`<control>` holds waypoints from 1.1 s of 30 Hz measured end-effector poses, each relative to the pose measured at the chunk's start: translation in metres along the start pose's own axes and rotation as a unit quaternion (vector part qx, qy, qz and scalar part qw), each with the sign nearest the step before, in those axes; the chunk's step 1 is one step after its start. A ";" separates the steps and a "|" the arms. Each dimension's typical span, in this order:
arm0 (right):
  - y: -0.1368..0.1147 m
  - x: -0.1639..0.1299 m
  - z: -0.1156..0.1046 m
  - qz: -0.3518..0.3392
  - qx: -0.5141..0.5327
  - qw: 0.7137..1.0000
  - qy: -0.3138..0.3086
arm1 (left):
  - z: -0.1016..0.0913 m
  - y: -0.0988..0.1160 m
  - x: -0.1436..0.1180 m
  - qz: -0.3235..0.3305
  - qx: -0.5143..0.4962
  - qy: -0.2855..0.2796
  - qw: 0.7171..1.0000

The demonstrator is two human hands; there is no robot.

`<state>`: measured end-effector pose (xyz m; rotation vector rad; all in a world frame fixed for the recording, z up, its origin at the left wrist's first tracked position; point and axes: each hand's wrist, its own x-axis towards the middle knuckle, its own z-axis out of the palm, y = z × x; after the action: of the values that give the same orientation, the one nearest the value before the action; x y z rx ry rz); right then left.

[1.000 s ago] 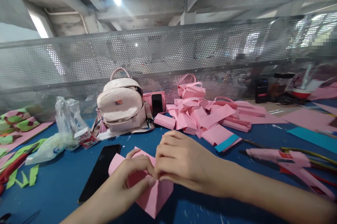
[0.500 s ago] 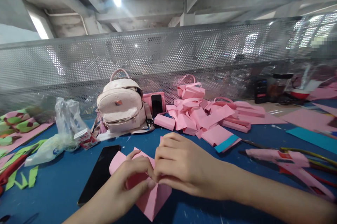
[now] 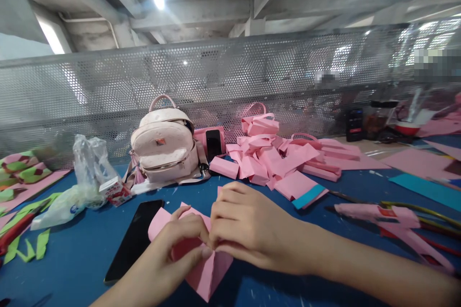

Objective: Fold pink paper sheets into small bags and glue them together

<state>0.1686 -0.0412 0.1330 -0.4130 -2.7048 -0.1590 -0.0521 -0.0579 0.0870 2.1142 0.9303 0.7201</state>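
Between my hands is a folded piece of pink paper (image 3: 203, 276), shaped like a small open box, with flaps standing up at its far side. My left hand (image 3: 176, 244) pinches its near edge between thumb and fingers. Pressed close beside it, my right hand (image 3: 248, 227) is closed on the same paper, its fingertips meeting my left ones at a fold. The right fingers hide part of the paper. A black smartphone (image 3: 135, 239) lies flat just left of the paper.
Behind my hands rises a pile of folded pink paper pieces (image 3: 264, 158). A pale backpack (image 3: 163, 148) and a plastic bag (image 3: 88, 172) stand further left. To the right lies a pink glue gun (image 3: 378, 215) with cables. Green strips (image 3: 42, 243) lie at left; a perforated metal panel (image 3: 223, 76) closes the back.
The whole view has shifted very slightly. My hands keep the same pinch on the pink paper, with no visible change in the fold.
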 end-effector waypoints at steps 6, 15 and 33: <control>0.001 -0.001 0.001 0.001 -0.008 1.000 0.004 | 0.001 0.001 0.000 0.035 0.044 0.019 0.998; 0.008 0.000 0.007 0.035 -0.026 0.997 0.070 | 0.001 -0.001 -0.007 0.112 0.176 0.190 0.959; 0.010 0.001 0.008 0.088 0.060 0.979 0.172 | 0.007 -0.001 -0.007 0.141 0.261 0.253 0.921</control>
<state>0.1679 -0.0300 0.1263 -0.5321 -2.3119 -0.0133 -0.0516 -0.0651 0.0807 2.6246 1.2006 1.3322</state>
